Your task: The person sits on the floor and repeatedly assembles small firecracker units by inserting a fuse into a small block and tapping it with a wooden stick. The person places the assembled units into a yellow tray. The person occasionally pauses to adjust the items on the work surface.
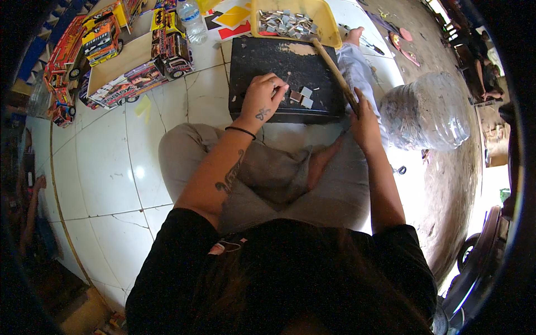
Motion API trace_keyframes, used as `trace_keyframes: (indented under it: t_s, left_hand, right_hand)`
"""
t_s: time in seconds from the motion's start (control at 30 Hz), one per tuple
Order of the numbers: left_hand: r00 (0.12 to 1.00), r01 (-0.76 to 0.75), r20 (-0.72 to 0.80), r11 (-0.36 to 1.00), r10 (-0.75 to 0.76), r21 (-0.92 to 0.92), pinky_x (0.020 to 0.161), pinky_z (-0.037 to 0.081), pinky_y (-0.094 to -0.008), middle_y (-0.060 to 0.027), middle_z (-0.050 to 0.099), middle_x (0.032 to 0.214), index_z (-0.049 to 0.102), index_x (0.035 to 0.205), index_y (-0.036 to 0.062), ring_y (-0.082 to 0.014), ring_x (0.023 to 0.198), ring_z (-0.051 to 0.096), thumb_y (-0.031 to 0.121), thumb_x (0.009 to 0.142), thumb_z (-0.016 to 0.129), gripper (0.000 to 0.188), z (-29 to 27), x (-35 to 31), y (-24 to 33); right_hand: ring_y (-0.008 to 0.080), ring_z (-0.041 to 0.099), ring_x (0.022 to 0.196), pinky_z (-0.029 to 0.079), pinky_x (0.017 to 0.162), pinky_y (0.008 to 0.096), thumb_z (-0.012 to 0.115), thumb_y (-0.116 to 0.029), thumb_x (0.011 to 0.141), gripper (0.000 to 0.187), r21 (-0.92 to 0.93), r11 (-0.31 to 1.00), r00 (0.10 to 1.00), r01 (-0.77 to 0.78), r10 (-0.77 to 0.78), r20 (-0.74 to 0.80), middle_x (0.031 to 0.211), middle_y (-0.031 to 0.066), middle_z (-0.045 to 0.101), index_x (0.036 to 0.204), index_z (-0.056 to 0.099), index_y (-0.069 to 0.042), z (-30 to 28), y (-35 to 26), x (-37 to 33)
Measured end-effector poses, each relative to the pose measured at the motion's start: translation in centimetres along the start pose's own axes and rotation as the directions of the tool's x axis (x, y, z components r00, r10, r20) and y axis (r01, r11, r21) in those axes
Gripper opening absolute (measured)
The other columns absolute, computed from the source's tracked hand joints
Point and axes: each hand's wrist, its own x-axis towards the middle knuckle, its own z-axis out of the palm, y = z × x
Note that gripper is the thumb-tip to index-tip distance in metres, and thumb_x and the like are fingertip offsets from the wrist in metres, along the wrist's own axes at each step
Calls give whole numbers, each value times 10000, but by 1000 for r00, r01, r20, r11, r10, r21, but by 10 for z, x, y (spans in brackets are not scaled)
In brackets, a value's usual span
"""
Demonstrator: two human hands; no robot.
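Note:
A black box-like block [254, 61] with a worn top stands on the tiles in front of my crossed leg. Over its near part is my left hand [264, 96], fingers curled in a pinch; whatever they hold is hidden. Just right of those fingertips lie several small flat square pieces [306, 92], some silvery and one brownish. My right hand [364, 124] is wrapped round the lower end of a wooden stick-like handle [336, 71]. This handle slants up and left across the block's right side, its far end by a yellow tray [333, 30].
Many small square pieces fill the tray. Colourful toy trucks [125, 84] stand at left, beside a water bottle [191, 22] and coloured sheets [231, 18]. At right lies a large clear plastic container [427, 111]. Another person's hand [41, 182] shows at far left.

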Motion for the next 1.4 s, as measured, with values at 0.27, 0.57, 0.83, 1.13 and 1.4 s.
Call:
trace_keyframes:
  t_s: [0.27,0.57,0.83,1.13,1.4]
  left_hand:
    - [1000,14,0,999,-14,-42,745,457,-396,-110,598,768,618,757,21,-322,741,580,112,818,646,113,2,0,0]
    - [1000,6,-9,1000,-6,5,744,462,-398,-117,625,803,636,759,16,-324,764,586,104,806,658,102,1,-1,2]
    - [1000,-9,-15,999,9,35,769,459,-400,-112,626,808,645,788,22,-329,789,583,107,807,660,88,2,-2,0]
    - [1000,-4,-27,999,6,43,779,463,-399,-106,626,830,640,791,19,-337,828,575,121,817,655,106,5,-5,-1]
    - [1000,12,-10,999,-11,51,787,465,-396,-110,627,836,645,800,17,-331,842,574,116,819,658,101,5,-5,-2]
  right_hand:
    - [183,564,720,474,701,283,469,-45,947,456,347,934,969,-88,0,246,853,120,595,1397,412,-95,-77,-49,-89]
    - [378,642,882,530,717,427,527,-73,914,546,130,991,977,14,-41,208,1084,188,619,1421,361,-187,-100,-72,-116]
    - [377,643,849,523,699,438,536,-84,910,540,148,989,984,18,-44,172,1069,192,621,1415,376,-186,-101,-68,-120]
    - [368,642,874,522,716,415,539,-63,902,531,182,976,989,123,-136,59,1057,197,621,1403,397,-166,-99,-63,-119]
    - [363,645,855,521,709,413,544,-74,906,526,154,988,978,1,-33,206,1029,194,624,1400,406,-188,-98,-66,-114]
